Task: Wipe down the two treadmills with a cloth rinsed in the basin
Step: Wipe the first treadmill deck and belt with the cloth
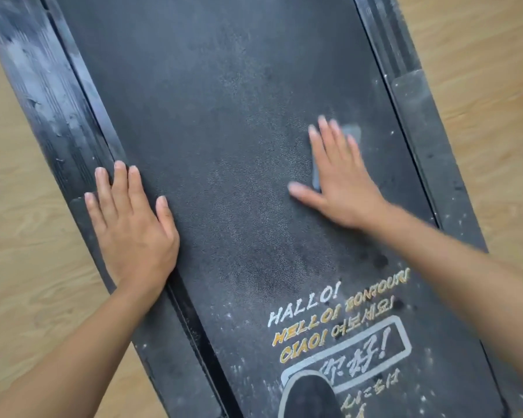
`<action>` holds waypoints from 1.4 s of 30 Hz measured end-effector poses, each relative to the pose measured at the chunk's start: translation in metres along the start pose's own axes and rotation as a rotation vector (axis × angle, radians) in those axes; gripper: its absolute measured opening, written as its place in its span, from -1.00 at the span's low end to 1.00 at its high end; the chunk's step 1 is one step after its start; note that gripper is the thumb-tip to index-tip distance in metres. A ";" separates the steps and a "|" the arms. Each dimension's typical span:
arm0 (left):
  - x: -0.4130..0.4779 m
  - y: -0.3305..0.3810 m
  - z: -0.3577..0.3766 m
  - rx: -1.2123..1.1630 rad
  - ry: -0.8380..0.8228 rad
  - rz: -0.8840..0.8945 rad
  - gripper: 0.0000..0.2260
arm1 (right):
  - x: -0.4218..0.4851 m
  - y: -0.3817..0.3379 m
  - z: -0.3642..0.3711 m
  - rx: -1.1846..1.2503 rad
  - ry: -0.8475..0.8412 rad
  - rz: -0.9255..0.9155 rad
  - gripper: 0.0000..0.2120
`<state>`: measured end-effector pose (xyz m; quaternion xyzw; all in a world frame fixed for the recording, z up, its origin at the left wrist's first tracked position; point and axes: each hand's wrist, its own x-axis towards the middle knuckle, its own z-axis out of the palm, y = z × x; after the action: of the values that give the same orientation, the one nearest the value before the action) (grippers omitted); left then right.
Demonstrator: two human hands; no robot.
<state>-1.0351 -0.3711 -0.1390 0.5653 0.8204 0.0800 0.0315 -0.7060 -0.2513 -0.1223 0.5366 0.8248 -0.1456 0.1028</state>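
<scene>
One treadmill belt looks mostly dusty, wiping early: right hand flat-fingered presses grey cloth, left hand spread flat on side rail.

Matt black, grainy treadmill belt, dusty grey in patches; ribbed plastic side rail, smeared and streaky; light wood-grain floor; grey cloth.

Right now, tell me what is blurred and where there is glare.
Head view: the right hand and the cloth under it are motion-blurred, the left hand sharper. Head view: pale sheen on the left side rail, dull shine along the belt.
</scene>
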 end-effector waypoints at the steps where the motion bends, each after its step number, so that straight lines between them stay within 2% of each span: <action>1: -0.001 0.000 0.001 -0.003 -0.001 0.003 -0.47 | 0.035 0.002 -0.014 0.014 0.026 0.032 0.00; 3: -0.003 0.000 0.000 -0.001 0.007 0.002 -0.47 | 0.083 0.003 -0.035 0.006 0.051 0.054 0.00; 5: -0.003 0.001 0.000 -0.010 0.013 0.004 -0.46 | 0.083 0.007 -0.039 0.024 0.043 0.042 -0.02; 7: -0.004 0.002 -0.001 -0.021 0.013 0.003 -0.46 | 0.031 0.016 -0.023 0.036 0.022 0.033 -0.03; 11: -0.004 0.004 0.000 -0.017 0.030 0.010 -0.45 | -0.146 0.027 0.032 -0.001 -0.089 0.015 -0.08; 13: -0.002 0.004 0.002 -0.006 0.040 0.005 -0.44 | -0.183 0.033 0.042 -0.022 -0.148 0.009 -0.11; 16: -0.001 0.002 0.002 0.014 0.039 0.009 -0.44 | -0.126 0.032 0.028 -0.018 -0.122 0.009 -0.05; 21: -0.001 -0.001 0.005 0.022 0.036 0.017 -0.44 | 0.058 0.023 -0.026 0.028 0.040 0.076 0.00; 24: -0.003 0.001 0.005 0.005 0.051 0.003 -0.45 | 0.095 0.025 -0.042 0.022 0.022 0.018 -0.02; 26: -0.004 0.002 0.003 -0.017 0.051 0.006 -0.45 | 0.057 0.035 -0.033 0.033 0.006 0.003 -0.04; 30: -0.002 0.007 0.001 -0.013 0.047 0.002 -0.45 | -0.096 0.054 0.017 -0.020 -0.045 0.002 -0.07; 32: -0.001 0.007 0.003 0.008 0.050 -0.005 -0.45 | -0.138 0.063 0.026 -0.023 -0.098 -0.020 -0.09; 35: 0.001 0.003 0.004 0.040 0.028 -0.007 -0.45 | -0.094 0.066 0.014 -0.003 -0.107 -0.027 -0.07; 39: -0.002 0.000 0.003 0.038 0.018 -0.009 -0.44 | 0.044 0.059 -0.028 -0.009 0.023 -0.019 -0.06; 42: -0.003 -0.001 0.003 0.027 0.035 -0.006 -0.43 | 0.133 0.058 -0.061 -0.023 0.039 -0.043 -0.02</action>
<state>-1.0349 -0.3741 -0.1421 0.5615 0.8236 0.0789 0.0097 -0.7071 -0.0943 -0.1163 0.5201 0.8397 -0.1281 0.0898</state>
